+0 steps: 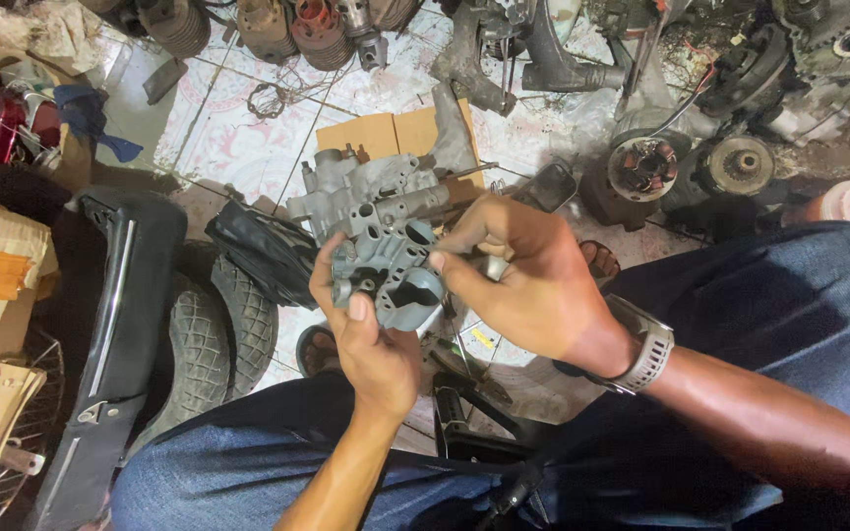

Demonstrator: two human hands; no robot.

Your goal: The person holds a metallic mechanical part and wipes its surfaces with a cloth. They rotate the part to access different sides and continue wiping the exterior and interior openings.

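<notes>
Knees in blue jeans (740, 295) were spread below the carburetor body (386, 270) | carburetor body was cupped in the left hand (371, 339), fingers wrapped shut on it, seemingly to steady it | right hand (523, 280) was pinched at its edge | beyond it, cardboard (386, 133) and engine parts (641, 167) were left on the tiled floor (238, 138).

Two hands in view: left hand (371, 344) and right hand (528, 280), both on one grey cast-metal carburetor body (386, 265). One grey wristwatch (646, 349) on the right wrist. Two worn tyres (218, 334) side by side at left. One black seat panel with chrome strip (115, 324). Two cardboard pieces (391, 133) on the tiled floor. Two round stator-type engine parts (641, 167) at upper right. At least three finned cylinders (268, 29) along the top edge; count beyond that unclear.
</notes>
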